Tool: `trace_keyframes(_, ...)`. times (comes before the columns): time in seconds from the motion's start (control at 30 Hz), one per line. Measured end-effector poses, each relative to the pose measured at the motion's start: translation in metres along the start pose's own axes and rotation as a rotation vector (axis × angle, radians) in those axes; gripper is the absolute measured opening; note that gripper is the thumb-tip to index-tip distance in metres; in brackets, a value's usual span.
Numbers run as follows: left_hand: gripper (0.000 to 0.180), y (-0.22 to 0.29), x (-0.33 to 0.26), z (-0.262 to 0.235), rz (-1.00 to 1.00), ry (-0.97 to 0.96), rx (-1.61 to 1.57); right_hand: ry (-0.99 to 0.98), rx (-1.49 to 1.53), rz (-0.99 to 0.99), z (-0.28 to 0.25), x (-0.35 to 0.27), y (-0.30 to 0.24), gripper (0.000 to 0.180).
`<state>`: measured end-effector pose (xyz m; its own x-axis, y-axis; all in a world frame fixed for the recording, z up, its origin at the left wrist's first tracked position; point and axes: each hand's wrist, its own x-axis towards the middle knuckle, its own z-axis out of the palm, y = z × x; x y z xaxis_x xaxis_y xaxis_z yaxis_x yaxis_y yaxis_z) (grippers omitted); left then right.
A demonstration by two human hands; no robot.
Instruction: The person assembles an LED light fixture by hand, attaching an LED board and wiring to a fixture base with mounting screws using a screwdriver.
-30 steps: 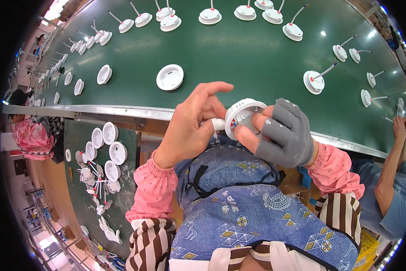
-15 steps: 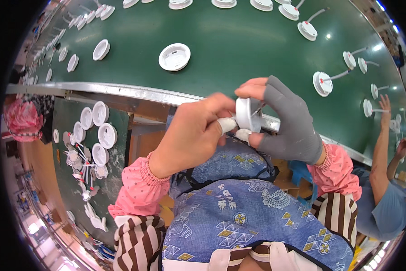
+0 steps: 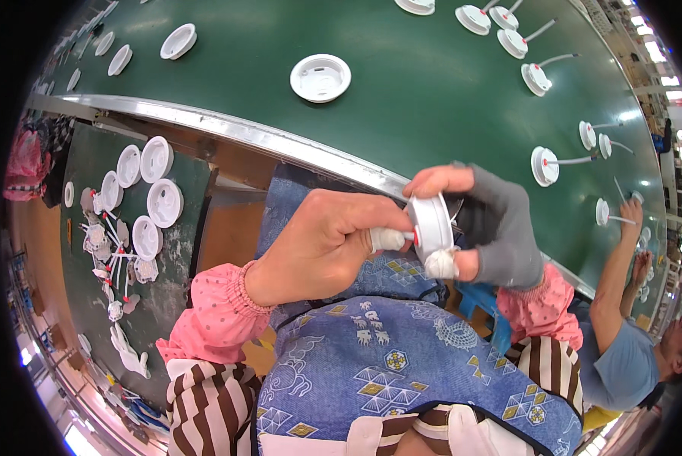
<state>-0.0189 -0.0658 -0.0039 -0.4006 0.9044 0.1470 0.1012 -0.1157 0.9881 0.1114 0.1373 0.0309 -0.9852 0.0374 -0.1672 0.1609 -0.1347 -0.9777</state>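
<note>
In front of my apron I hold a white round plastic housing (image 3: 432,224) on edge. My right hand (image 3: 504,228), in a grey fingerless glove, is closed on its rim, fingers above and taped thumb below. My left hand (image 3: 314,243), bare with white tape on the thumb, pinches at a small red fitting (image 3: 415,237) on the housing's left face. A short pale length, seemingly a cable, shows between thumb and fitting. The left fingertips are partly hidden. Thin wire ends stick out on the housing's right side.
A green work surface with a metal edge (image 3: 235,129) carries an open white housing (image 3: 320,78) and, at right, several housings with cables (image 3: 544,166). On the left side table lie more housings (image 3: 165,203), wired parts and a white glove (image 3: 128,351). A co-worker's arm (image 3: 614,281) reaches in at right.
The housing has turned, so its face with the red fitting now shows toward my left hand. My left fingers have closed at that fitting. The whole view has shifted slightly.
</note>
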Motion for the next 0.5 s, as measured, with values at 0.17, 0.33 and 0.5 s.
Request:
trace_keyframes(0.17, 0.016, 0.002, -0.006, 0.001, -0.094, 0.037, 0.082, 0.057, 0.05, 0.082, 0.002, 0.013, 0.001, 0.062)
trace_keyframes(0.33, 0.023, 0.003, -0.016, 0.008, -0.156, 0.086, 0.047, 0.093, 0.111, 0.031, 0.016, 0.011, 0.004, 0.061)
trace_keyframes(0.5, 0.033, -0.034, -0.007, 0.009, 0.169, 0.184, 0.218, 0.181, 0.15, 0.064, 0.023, 0.012, 0.016, 0.062)
